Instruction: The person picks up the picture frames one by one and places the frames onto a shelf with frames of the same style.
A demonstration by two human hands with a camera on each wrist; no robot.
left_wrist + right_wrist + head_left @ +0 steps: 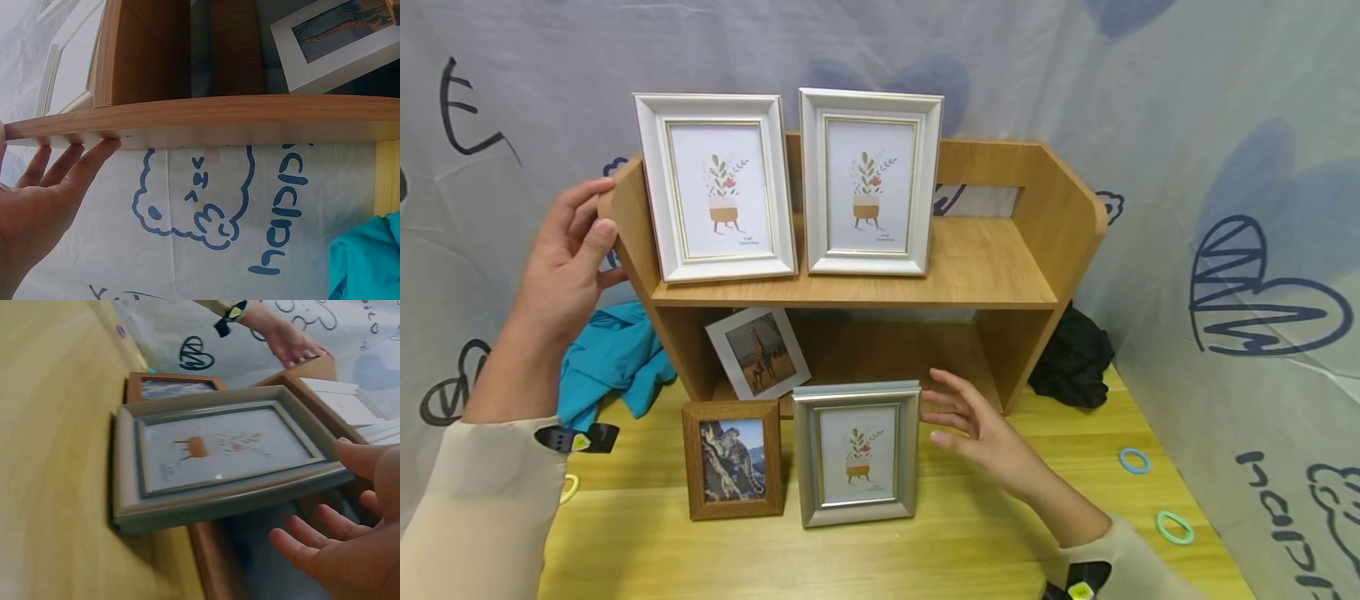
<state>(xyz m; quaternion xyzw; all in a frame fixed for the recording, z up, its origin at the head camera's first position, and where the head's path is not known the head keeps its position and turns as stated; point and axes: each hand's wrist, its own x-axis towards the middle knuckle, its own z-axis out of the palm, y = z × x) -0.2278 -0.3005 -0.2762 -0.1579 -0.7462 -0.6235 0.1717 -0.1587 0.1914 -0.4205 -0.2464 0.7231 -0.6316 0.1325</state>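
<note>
Reaching at lower right of center with the right hand (988, 442), fingers and thumb spread, just beside the right edge of the silver frame (856, 454) standing upright on the bench (955, 558); too close to call whether touching. Bracing the wood-grained shelf (853, 293) at upper left with the left hand (562, 258), fingers extended. Leaving slim gaps between the silver frame and a brown frame (733, 458) at lower left of center, and between two white frames (718, 187) on the upper tier, with bare wood running right to the side panel. Tilted inside the lower tier, at left: a giraffe photo (760, 354). Visible only from the left wrist: fingertips against the panel's outer face, near a puffy face drawn on the cloth backdrop (169, 262). Clearest from the right wrist: the silver frame's thick, bluish side below beveled molding.
</note>
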